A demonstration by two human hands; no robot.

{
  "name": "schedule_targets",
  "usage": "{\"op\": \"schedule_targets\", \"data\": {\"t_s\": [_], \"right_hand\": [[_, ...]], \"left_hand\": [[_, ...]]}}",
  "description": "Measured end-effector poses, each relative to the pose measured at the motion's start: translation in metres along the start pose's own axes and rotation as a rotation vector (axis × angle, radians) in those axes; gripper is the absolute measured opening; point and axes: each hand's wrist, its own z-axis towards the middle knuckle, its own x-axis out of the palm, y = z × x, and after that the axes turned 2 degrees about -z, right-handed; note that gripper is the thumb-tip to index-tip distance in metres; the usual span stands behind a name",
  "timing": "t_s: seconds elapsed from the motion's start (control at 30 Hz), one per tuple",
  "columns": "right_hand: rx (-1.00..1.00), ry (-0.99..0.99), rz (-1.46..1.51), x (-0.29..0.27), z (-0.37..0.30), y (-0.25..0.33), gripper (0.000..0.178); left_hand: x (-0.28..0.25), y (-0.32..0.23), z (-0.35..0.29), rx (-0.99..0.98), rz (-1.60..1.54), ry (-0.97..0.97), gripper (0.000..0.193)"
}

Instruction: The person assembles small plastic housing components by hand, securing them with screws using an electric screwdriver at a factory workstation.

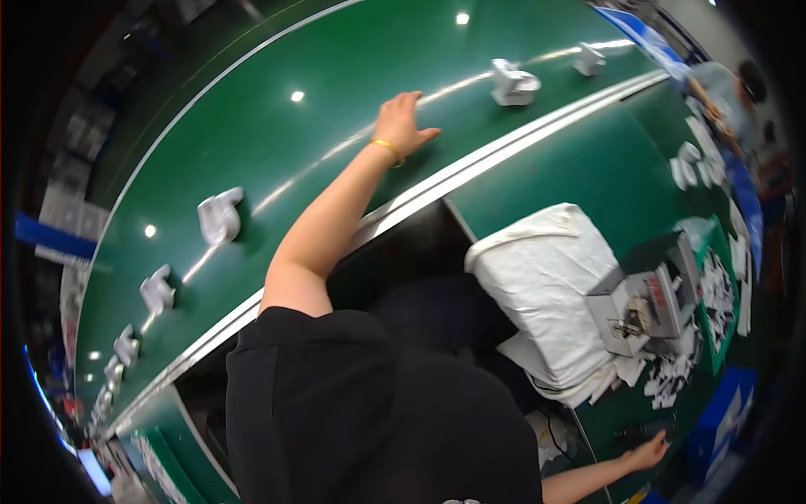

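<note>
My left hand (401, 123), with a yellow band at the wrist, reaches over the green conveyor belt (336, 109). Its thumb stands apart from the fingers and nothing shows in it. Nearest along the belt to the right is a white moulded plastic part (513, 83); another white part (220, 217) lies to the left. Down at the lower right, my right hand (648, 454) is over the green worktop, its fingers drawn together. Close by it is a dark, blurred shape (634, 433); whether the fingers hold anything I cannot make out.
On the worktop lie a white cloth-covered bundle (550, 281), an open grey box (642, 307) with small metal pieces, white scraps (672, 378) and a green tray (718, 294). A blue bin (722, 424) stands at the right. Another person (729, 101) works at the far right.
</note>
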Motion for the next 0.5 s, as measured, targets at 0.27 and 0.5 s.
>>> {"op": "schedule_targets", "data": {"t_s": [0.27, 0.5], "right_hand": [[-0.2, 0.039, 0.161, -0.009, -0.015, 0.125, 0.039], [-0.124, 0.23, 0.561, 0.038, -0.078, 0.206, 0.026]], "left_hand": [[-0.245, 0.138, -0.131, -0.626, 0.687, 0.194, 0.086], [-0.252, 0.249, -0.165, -0.555, -0.015, 0.402, 0.046]]}}
